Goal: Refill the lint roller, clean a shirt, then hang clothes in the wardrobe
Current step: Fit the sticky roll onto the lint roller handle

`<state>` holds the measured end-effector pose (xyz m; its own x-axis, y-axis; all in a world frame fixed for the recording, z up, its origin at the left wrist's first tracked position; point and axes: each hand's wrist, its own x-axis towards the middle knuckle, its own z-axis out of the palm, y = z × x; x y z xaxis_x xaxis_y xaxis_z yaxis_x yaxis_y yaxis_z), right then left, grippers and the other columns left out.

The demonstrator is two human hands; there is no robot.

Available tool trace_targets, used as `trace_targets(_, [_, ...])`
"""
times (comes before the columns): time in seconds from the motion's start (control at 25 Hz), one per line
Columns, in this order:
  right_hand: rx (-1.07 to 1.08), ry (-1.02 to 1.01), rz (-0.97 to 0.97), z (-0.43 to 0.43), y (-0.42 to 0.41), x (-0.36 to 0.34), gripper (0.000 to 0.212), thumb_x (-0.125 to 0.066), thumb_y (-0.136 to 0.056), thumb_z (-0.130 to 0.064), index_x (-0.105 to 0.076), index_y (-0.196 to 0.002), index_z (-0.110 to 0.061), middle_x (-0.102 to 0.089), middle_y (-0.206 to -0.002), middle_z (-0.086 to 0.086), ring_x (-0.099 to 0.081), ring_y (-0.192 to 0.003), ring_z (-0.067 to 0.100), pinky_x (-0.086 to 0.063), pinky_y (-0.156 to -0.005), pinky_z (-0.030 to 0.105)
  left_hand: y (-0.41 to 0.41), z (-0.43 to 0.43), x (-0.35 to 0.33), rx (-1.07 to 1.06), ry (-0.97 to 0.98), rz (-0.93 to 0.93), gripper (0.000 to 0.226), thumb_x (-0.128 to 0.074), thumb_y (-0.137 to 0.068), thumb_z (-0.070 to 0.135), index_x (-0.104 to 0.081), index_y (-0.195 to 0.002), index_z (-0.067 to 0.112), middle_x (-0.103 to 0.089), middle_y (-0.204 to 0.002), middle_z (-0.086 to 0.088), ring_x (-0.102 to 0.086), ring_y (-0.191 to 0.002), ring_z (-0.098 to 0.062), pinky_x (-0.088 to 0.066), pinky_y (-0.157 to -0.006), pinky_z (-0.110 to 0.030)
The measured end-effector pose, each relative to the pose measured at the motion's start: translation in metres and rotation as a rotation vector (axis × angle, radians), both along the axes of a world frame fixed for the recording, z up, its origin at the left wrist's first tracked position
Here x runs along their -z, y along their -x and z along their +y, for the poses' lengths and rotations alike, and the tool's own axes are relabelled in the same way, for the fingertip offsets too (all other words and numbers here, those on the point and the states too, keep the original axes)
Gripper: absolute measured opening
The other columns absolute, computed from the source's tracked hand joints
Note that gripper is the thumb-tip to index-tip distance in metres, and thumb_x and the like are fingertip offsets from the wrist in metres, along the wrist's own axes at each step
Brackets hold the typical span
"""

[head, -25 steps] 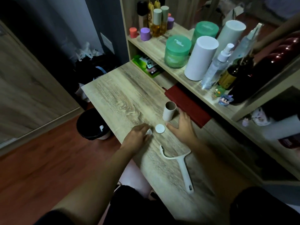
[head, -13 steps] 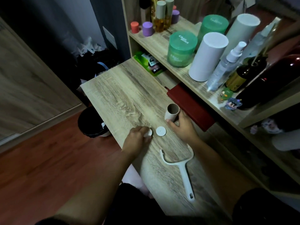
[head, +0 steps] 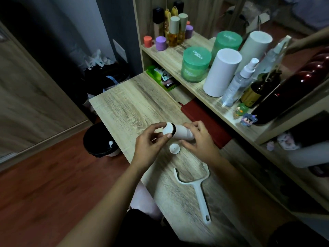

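Lifted off the pale wooden desk since the earlier frame, the bare cardboard roller tube was gripped by the right hand. Its left end was met by a round white end cap, pinched in the left hand. Nearer lay the white plastic roller handle and a second white cap.

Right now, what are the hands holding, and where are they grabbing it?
The right hand grips the cardboard tube around its far end. The left hand pinches a white end cap by its rim against the tube's near end.
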<state>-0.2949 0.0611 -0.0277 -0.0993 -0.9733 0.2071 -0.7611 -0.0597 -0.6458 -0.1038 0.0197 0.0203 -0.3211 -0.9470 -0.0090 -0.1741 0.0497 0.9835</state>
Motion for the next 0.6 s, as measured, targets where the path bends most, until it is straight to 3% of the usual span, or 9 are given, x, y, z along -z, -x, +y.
trace_targets(0.32, [-0.022,-0.002,0.026,0.000,-0.003,-0.010,0.054,-0.064,-0.076,-0.039,-0.053,-0.125,-0.019,-0.044,-0.108,0.004,-0.050,-0.098,0.021,-0.046,-0.086,0.032,-0.003,0.003,0.003,-0.025,0.014,0.044,0.032,-0.075,-0.076,0.011,-0.067,-0.107,0.016,-0.067,-0.107,0.010,-0.066,-0.091,-0.004,-0.049,-0.077,-0.011])
trace_targets(0.6, [-0.021,-0.037,0.062,0.001,-0.006,-0.015,0.054,-0.071,-0.077,-0.028,-0.054,-0.127,-0.019,-0.046,-0.109,0.006,-0.050,-0.101,0.020,-0.047,-0.088,0.035,-0.005,0.004,0.002,-0.020,0.058,-0.012,0.029,-0.075,-0.077,0.011,-0.064,-0.100,0.024,-0.065,-0.104,0.013,-0.066,-0.086,-0.008,-0.050,-0.077,-0.017])
